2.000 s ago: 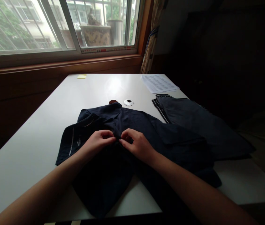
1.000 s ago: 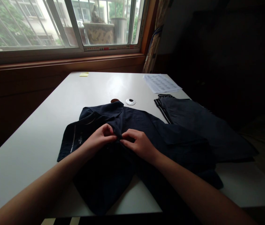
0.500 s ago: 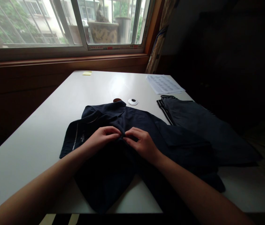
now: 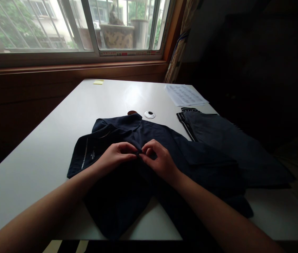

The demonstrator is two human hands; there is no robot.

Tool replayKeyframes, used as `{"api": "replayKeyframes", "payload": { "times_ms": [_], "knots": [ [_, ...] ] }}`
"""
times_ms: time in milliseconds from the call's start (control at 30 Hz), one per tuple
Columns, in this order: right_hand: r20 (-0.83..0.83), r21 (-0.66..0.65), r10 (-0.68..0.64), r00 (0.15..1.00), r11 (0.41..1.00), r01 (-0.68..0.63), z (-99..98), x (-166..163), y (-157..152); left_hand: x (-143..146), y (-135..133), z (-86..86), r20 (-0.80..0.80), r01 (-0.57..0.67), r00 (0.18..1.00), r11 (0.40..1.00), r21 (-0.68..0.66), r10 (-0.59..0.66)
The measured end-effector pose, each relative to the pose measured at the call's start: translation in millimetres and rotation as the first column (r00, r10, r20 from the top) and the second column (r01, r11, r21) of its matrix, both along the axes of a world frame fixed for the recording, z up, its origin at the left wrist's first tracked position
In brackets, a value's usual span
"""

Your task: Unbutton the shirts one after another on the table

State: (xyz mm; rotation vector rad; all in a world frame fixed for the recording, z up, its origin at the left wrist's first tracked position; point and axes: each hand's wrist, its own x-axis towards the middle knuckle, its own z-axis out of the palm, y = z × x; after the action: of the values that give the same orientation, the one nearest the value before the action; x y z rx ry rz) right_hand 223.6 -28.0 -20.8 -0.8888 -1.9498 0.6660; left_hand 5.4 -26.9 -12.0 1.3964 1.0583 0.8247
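A dark navy garment (image 4: 164,135) lies spread and creased across the white table. Its left part has a folded band with a pale line and small white lettering (image 4: 93,154). My left hand (image 4: 119,153) is closed, thumb and fingers pinching a bit of the cloth near the garment's middle. Facing it, with fingertips almost touching, my right hand (image 4: 158,156) pinches the same spot. Some small dark part sits between the fingertips, too dim to make out. Shadow and my forearms hide much of the lower cloth, and I cannot tell the garment's exact kind.
A second dark garment with striped edging (image 4: 217,137) lies at the right. Beyond the navy cloth are a white ring-shaped piece (image 4: 149,115) and a brown round piece (image 4: 132,112). Printed sheets (image 4: 185,95) and a yellow note (image 4: 98,82) lie on the table's (image 4: 45,147) far side.
My right hand's fingers have shifted and its index finger is raised slightly more. The left fingertips have moved a little right. The pinched cloth stays in place.
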Motion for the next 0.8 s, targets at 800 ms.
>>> {"api": "replayKeyframes", "payload": {
  "times_ms": [800],
  "knots": [
    [0.092,0.136,0.149,0.985,0.978,-0.161,6.0,11,2,2,-4,2.6,0.07,-0.035,0.997,0.999,-0.02,0.037]
  ]
}}
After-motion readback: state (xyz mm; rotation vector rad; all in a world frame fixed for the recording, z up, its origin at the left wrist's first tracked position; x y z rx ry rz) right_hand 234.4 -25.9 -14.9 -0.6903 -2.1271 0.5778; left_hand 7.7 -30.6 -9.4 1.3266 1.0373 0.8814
